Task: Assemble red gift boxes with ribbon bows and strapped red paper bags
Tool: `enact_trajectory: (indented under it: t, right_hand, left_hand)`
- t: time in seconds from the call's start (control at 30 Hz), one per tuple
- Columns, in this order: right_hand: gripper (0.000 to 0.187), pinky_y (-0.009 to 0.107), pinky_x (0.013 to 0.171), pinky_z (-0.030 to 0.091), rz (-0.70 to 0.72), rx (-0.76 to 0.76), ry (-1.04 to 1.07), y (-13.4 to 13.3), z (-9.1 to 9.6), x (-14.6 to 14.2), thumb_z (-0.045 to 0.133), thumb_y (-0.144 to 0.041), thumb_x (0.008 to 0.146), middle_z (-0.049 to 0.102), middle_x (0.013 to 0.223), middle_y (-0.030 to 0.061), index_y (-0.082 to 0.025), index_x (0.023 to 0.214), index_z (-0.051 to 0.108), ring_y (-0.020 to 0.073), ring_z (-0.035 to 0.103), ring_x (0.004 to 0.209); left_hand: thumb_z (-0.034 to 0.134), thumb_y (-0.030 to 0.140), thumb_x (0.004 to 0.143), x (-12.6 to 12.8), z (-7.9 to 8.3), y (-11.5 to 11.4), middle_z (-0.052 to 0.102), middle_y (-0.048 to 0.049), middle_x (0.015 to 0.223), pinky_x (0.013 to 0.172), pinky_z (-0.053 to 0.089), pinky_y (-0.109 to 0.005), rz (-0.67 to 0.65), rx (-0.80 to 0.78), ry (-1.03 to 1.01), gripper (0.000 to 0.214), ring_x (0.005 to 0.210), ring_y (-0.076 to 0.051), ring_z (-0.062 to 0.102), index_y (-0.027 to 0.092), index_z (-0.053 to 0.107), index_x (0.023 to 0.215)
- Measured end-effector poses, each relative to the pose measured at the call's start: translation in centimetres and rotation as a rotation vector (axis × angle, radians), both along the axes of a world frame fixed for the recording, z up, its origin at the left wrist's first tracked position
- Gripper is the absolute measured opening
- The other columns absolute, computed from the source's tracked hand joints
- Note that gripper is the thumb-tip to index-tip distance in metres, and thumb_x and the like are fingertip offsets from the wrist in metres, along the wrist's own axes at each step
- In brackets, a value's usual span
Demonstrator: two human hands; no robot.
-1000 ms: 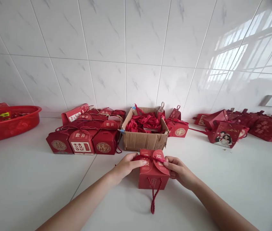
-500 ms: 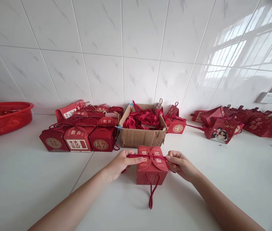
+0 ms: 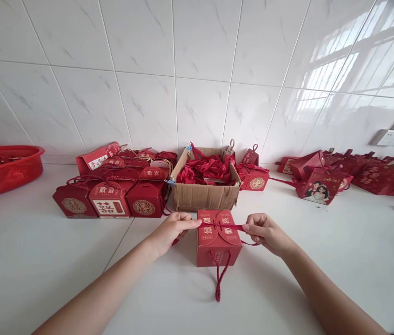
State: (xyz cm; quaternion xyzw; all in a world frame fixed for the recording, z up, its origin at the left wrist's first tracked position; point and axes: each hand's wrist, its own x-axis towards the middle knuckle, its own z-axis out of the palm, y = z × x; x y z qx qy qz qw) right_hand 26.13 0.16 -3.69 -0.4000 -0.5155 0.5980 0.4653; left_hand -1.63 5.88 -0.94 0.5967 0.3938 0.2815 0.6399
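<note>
On the white counter, the red box stands near the carton, and its ribbon, pinched by the left hand and the right hand, is now straighter than one second ago, so the knot seems tighter.

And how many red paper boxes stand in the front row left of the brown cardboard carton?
3: the left box, the middle box with a white panel, and the right box nearest the carton. More boxes behind are partly hidden.
</note>
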Motion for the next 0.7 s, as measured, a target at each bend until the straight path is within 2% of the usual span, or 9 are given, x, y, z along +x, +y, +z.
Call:
enact_trajectory:
  t: [0.13,0.27,0.33,0.43,0.6,0.7]
  right_hand:
    - [0.036,0.022,0.043,0.017,0.048,0.010,-0.005,-0.1,-0.4,0.2,0.074,-0.039,0.076,0.042,0.043,-0.0064,-0.016,0.058,0.053,0.0042,0.024,0.041]
    - [0.036,0.025,0.048,0.031,0.132,0.069,0.021,-0.5,-0.4,0.2,0.073,-0.043,0.076,0.051,0.047,-0.0011,-0.016,0.056,0.061,0.0094,0.042,0.046]
    - [0.034,0.027,0.056,0.038,0.132,0.132,0.057,-0.7,-0.1,0.0,0.075,-0.045,0.074,0.054,0.056,0.0008,-0.018,0.057,0.065,0.0122,0.048,0.055]
    - [0.020,0.029,0.064,0.044,0.097,0.209,0.106,-1.2,0.6,-0.5,0.075,-0.043,0.074,0.058,0.073,0.0011,-0.024,0.070,0.072,0.0131,0.052,0.066]
    - [0.013,0.037,0.088,0.047,0.025,0.276,0.162,-1.8,1.9,-1.9,0.069,-0.037,0.082,0.063,0.113,0.0016,-0.029,0.073,0.075,0.0203,0.060,0.101]
    - [0.007,0.037,0.088,0.049,-0.007,0.239,0.151,-1.4,3.0,-3.1,0.070,-0.035,0.082,0.069,0.112,0.0019,-0.031,0.082,0.076,0.0201,0.063,0.099]
  left_hand:
    - [0.076,0.046,0.067,0.0,0.3,-0.4,0.019,0.0079,0.052,0.052,0.006,-0.030,-0.008,-0.001,0.010,0.063,0.050,-0.007,0.013,0.020,0.020,0.055]
    - [0.074,0.047,0.069,0.2,0.4,-0.9,0.018,0.0076,0.053,0.052,0.006,-0.030,-0.017,-0.020,0.017,0.063,0.050,-0.007,0.013,0.020,0.019,0.056]
    - [0.074,0.047,0.069,0.3,0.4,-1.1,0.018,0.0075,0.054,0.052,0.007,-0.030,-0.013,-0.019,0.013,0.062,0.050,-0.007,0.013,0.020,0.019,0.056]
    - [0.074,0.046,0.069,0.4,0.4,-1.3,0.019,0.0075,0.053,0.051,0.007,-0.030,-0.013,-0.022,0.012,0.061,0.050,-0.007,0.014,0.020,0.021,0.055]
    - [0.073,0.048,0.069,0.5,0.4,-1.4,0.019,0.0076,0.052,0.052,0.007,-0.030,-0.010,-0.026,0.020,0.061,0.049,-0.007,0.014,0.020,0.021,0.055]
    - [0.074,0.048,0.069,0.4,0.3,-1.3,0.020,0.0076,0.052,0.052,0.007,-0.030,-0.008,-0.025,0.019,0.060,0.050,-0.007,0.014,0.020,0.023,0.054]
